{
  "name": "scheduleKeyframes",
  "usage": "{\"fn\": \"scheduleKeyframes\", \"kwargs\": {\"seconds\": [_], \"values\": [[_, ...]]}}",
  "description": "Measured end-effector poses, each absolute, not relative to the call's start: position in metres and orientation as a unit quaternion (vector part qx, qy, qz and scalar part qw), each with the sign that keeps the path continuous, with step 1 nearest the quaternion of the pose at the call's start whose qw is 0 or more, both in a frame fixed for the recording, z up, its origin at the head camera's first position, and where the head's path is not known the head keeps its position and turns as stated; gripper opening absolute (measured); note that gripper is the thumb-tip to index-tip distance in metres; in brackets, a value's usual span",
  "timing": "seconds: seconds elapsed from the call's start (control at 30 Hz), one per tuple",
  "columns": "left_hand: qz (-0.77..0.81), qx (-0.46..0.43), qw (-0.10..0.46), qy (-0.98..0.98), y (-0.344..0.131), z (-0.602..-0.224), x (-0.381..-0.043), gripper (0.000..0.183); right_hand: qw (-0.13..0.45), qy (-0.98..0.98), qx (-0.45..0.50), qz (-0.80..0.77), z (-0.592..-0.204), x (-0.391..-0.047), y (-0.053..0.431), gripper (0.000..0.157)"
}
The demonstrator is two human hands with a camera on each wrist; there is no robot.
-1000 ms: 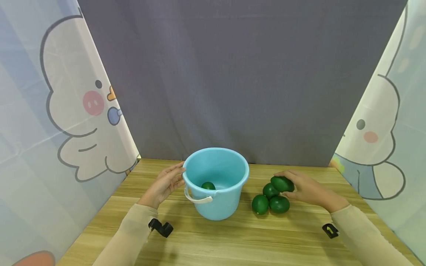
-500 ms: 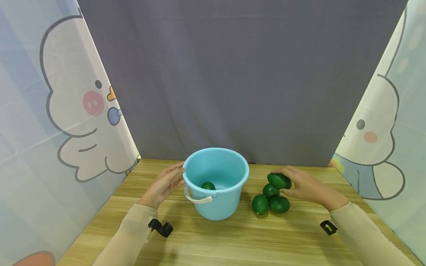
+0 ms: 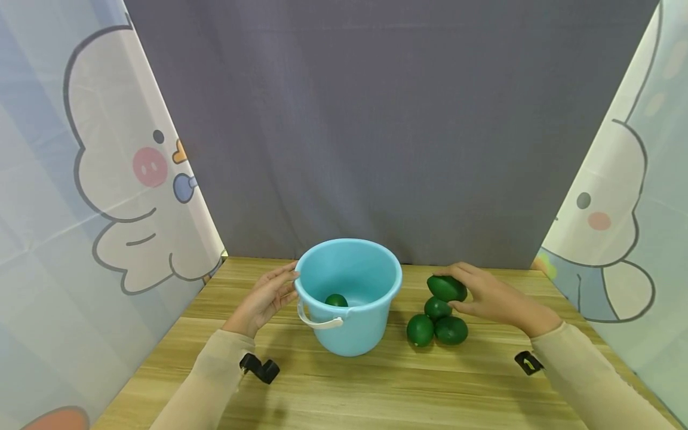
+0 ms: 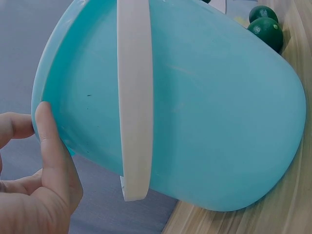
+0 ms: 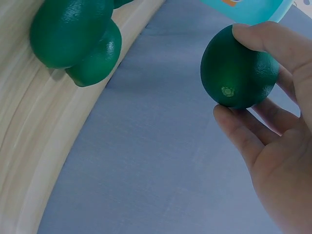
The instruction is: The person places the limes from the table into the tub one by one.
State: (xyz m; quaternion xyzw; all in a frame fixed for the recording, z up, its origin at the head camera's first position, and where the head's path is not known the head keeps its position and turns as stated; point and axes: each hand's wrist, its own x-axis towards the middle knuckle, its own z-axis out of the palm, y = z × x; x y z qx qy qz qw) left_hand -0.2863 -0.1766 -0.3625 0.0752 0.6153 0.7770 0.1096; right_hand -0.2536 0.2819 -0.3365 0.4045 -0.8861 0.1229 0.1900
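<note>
A light blue bucket [image 3: 352, 328] with a white handle [image 3: 322, 323] stands on the wooden table, and one green lime [image 3: 336, 300] lies inside it. At the bucket's left rim, my left hand [image 3: 266, 298] pinches the edge; in the left wrist view the thumb [image 4: 46, 126] lies over the rim's outer side. To the right of the bucket, my right hand [image 3: 491, 301] holds a dark green lime [image 3: 447, 288] between thumb and fingers, above the table. Below it, three more limes [image 3: 451, 330] sit close together on the tabletop. The held lime's pale stem nub shows in the right wrist view.
The wooden table [image 3: 344, 394] ends at a dark grey curtain [image 3: 349, 131] behind the bucket. Cartoon-printed cloths [image 3: 123, 197] hang on both sides. A black wrist strap mount [image 3: 260, 367] is on the left sleeve, with another [image 3: 528, 362] on the right.
My right hand has moved slightly left and up with the lime, lifting it farther from the three on the table. The left hand and bucket have stayed still.
</note>
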Motion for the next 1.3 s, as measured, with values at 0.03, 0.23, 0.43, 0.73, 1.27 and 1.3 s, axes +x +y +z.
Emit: {"fn": "scheduleKeyframes", "kwargs": {"seconds": [0.03, 0.23, 0.43, 0.73, 1.27, 1.3], "values": [[0.777, 0.075, 0.11, 0.615, -0.176, -0.362, -0.286, 0.055, 0.189, -0.886, 0.405, 0.123, -0.336, -0.254, 0.282, 0.059], [0.778, 0.072, 0.109, 0.614, -0.176, -0.362, -0.286, 0.055, 0.191, -0.883, 0.41, 0.123, -0.329, -0.252, 0.278, 0.058], [0.777, 0.074, 0.109, 0.616, -0.176, -0.362, -0.286, 0.055, 0.209, -0.871, 0.429, 0.121, -0.325, -0.253, 0.274, 0.058], [0.776, 0.077, 0.112, 0.616, -0.176, -0.362, -0.287, 0.056, 0.226, -0.86, 0.44, 0.129, -0.32, -0.257, 0.27, 0.06], [0.775, 0.072, 0.111, 0.618, -0.177, -0.361, -0.285, 0.055, 0.214, -0.863, 0.435, 0.14, -0.313, -0.258, 0.262, 0.061], [0.775, 0.071, 0.112, 0.618, -0.177, -0.361, -0.285, 0.055, 0.213, -0.864, 0.435, 0.14, -0.312, -0.258, 0.261, 0.061]]}}
